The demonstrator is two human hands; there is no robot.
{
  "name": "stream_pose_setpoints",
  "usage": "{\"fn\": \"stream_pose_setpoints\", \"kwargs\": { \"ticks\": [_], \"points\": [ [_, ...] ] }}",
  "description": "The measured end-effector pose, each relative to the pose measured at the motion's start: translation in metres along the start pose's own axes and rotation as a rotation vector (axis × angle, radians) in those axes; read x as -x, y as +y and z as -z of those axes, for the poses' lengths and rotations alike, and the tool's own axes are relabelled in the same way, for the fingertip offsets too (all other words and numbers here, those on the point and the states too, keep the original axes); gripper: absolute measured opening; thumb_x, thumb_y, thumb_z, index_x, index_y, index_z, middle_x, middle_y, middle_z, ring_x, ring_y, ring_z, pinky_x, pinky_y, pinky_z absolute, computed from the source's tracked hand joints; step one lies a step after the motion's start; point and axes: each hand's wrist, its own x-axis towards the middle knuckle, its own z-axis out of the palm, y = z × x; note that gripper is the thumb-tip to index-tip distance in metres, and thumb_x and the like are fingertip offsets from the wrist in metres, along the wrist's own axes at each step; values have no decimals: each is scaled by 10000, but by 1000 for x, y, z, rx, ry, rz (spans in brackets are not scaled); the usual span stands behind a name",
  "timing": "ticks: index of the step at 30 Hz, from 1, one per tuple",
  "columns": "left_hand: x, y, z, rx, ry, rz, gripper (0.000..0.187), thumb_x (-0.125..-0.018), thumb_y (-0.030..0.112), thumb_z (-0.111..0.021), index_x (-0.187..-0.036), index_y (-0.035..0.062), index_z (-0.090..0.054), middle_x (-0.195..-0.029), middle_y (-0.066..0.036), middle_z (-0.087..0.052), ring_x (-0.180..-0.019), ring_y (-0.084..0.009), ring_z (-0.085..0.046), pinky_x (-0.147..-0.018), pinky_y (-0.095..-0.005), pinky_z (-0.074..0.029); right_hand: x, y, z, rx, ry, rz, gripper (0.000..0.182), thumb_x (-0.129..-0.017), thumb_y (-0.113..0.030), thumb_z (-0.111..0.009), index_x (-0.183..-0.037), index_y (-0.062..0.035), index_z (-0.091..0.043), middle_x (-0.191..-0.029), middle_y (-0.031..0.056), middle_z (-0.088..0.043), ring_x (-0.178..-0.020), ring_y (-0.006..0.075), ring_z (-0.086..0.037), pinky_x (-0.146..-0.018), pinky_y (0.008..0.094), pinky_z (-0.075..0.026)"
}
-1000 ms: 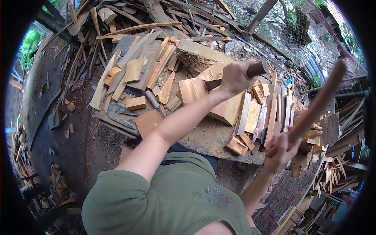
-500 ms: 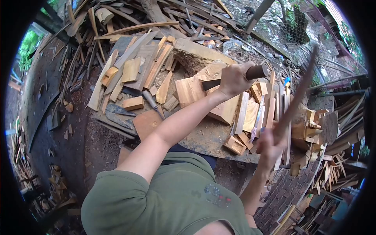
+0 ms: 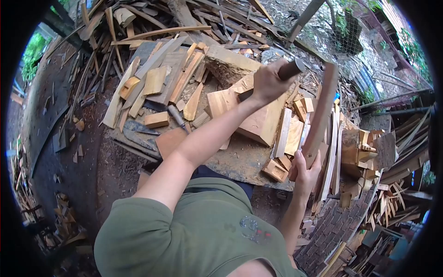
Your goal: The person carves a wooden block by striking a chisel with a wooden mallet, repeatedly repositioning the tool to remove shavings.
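My left hand [image 3: 269, 83] is closed in a fist round a chisel, whose dark round handle [image 3: 290, 69] sticks out past the thumb side. Its dark blade [image 3: 245, 95] slants down onto a notched pale wooden block [image 3: 256, 122] on the bench; the fist hides part of it. To the right, my right hand [image 3: 306, 170] grips the lower end of a long, slightly curved wooden bat [image 3: 321, 108]. That bat stands raised, its far end to the right of the chisel handle and apart from it.
The workbench [image 3: 230, 166] carries offcuts, a small mortised block [image 3: 275, 171], another handled tool [image 3: 177, 116] and a dark blade [image 3: 140, 129]. Stacked planks [image 3: 161, 64] lie at left. Carved brackets [image 3: 364, 152] sit at right. Scrap wood [image 3: 152, 18] heaps up behind.
The wooden bat has swung left and more upright, nearer the chisel. My left hand has shifted slightly up with the chisel, still holding it at the block.
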Motion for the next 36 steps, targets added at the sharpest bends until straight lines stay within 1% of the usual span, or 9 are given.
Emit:
{"fn": "stream_pose_setpoints", "kwargs": {
  "ticks": [3, 5, 9, 12, 21, 28, 32, 33, 36],
  "points": [
    [-29, -10, 22, 138, 56, 125, 199, -840, 243, -734, -834, 71, -634, -698, -41, -671, -572, -142, -624, -530, -309, -516, 6, 13, 2, -121, 71, -106, 470, -874, -243, -715, -1204, 41, -539, -927, 82, -619, -807, 134, -595, -730, 294, -485],
    [-47, -27, 40, 214, 95, 248, 198, -846, 199, -729, -798, 35, -628, -673, -32, -656, -557, -122, -590, -518, -295, -487, 6, 16, 2, -37, 105, 1, 322, -886, -258, -693, -1067, -23, -568, -695, -2, -535, -515, 48, -479, -433, 209, -365],
    [-56, -25, 57, 292, 198, 342, 235, -828, 179, -741, -711, 24, -609, -618, -20, -623, -552, -103, -571, -522, -286, -453, 9, 41, 10, 3, 160, 124, 354, -881, -276, -697, -1084, -25, -551, -658, -6, -521, -473, 46, -461, -402, 203, -355],
    [-50, -7, 49, 159, 132, 146, 216, -818, 189, -732, -736, 27, -615, -622, -37, -624, -543, -124, -579, -532, -292, -468, 15, 21, 14, -204, 172, -119, 373, -889, -217, -692, -1147, 20, -563, -629, 0, -511, -421, 57, -429, -365, 218, -327],
    [10, 6, 3, -51, -197, -150, 206, -777, 191, -771, -900, 53, -680, -743, -131, -705, -624, -227, -699, -571, -338, -554, 27, 17, 7, -212, 163, -118, 381, -870, -244, -713, -1106, -8, -528, -614, 1, -513, -394, 68, -455, -338, 215, -322],
    [30, 14, -8, -105, -233, -186, 229, -711, 174, -771, -883, 110, -634, -693, -128, -653, -626, -323, -666, -541, -393, -510, 9, -8, 26, -344, 338, 352, 541, -862, -241, -680, -1264, 10, -421, -650, 9, -503, -425, 79, -453, -371, 215, -364],
    [33, 13, -8, -118, -241, -208, 216, -700, 148, -753, -881, 117, -639, -691, -124, -649, -620, -322, -661, -541, -395, -506, 8, -2, 10, -89, 125, 132, 513, -808, -149, -716, -1225, 39, -482, -714, 60, -567, -519, 103, -539, -471, 227, -444],
    [32, 13, -8, -121, -236, -209, 216, -700, 148, -753, -881, 117, -639, -691, -124, -649, -620, -322, -661, -541, -395, -506, 3, 4, 5, 245, 33, 252, 499, -797, -149, -724, -1215, 39, -526, -802, 66, -605, -589, 126, -573, -534, 254, -462],
    [27, 8, 0, -126, -221, -154, 242, -729, 214, -755, -942, 163, -652, -749, -95, -686, -653, -304, -682, -573, -418, -533, 12, -8, 12, 83, 74, 131, 485, -784, -159, -742, -1191, 29, -557, -845, 72, -616, -626, 133, -589, -567, 264, -467]
  ]
}}
